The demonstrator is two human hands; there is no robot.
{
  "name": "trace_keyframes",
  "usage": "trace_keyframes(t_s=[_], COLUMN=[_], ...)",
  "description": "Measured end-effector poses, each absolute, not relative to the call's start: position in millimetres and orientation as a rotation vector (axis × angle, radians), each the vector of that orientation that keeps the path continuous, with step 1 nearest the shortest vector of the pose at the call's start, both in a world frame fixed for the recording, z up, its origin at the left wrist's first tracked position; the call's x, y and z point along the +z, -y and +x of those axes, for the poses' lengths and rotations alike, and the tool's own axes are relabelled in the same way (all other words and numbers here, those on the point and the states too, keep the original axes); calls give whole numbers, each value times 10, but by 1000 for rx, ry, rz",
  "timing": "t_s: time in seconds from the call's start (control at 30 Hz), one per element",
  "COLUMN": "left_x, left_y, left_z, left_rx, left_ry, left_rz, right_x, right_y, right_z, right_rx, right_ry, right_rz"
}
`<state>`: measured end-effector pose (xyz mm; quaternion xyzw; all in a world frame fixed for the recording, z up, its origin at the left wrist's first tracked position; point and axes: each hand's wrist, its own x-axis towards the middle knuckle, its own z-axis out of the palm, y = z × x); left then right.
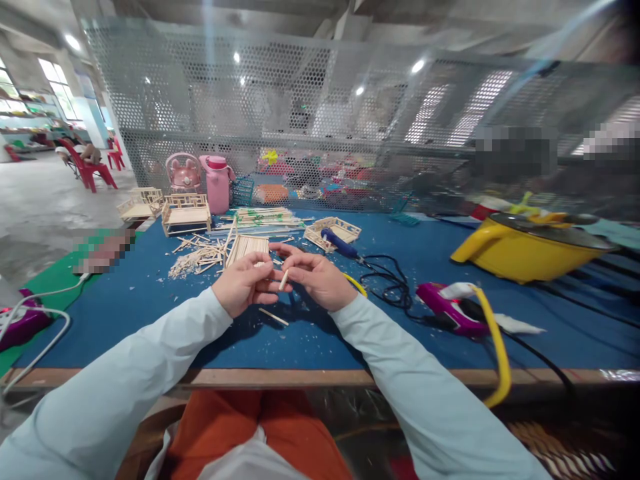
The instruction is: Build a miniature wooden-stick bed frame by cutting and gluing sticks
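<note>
My left hand (245, 283) is closed with curled fingers. A small pale bit shows at its thumb tip, too small to name. My right hand (320, 279) pinches a short wooden stick (284, 279) between thumb and finger, and the two hands nearly meet. Just behind the left hand is a panel of wooden sticks (249, 245) laid side by side; whether that hand touches it I cannot tell. One loose stick (273, 317) lies on the blue table below the hands. Left of the panel spreads a pile of cut sticks (203, 257).
Small wooden stick frames (186, 215) stand at the back left, near a pink flask (218, 187). A blue glue gun (339, 243) rests on another stick frame (315, 233). At the right are a purple power strip (453, 313) and a yellow pan (530, 250). Perforated metal screen (320, 87) behind.
</note>
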<state>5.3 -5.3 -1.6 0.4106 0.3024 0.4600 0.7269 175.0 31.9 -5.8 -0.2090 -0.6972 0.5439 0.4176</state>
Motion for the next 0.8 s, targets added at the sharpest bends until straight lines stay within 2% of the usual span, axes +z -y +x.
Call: trace_keyframes(t_s=[0.17, 0.43, 0.8], left_x=[-96, -148, -138], left_y=[65, 95, 155], left_z=[100, 109, 152], left_rx=[815, 664, 646], left_ry=[-577, -481, -527], left_rz=[892, 872, 898], right_x=[-31, -18, -13], right_y=[-313, -269, -260], right_z=[1768, 1770, 1770], right_rx=[1321, 1562, 1602], right_ry=[1796, 1805, 1866], right_rz=[-482, -325, -278])
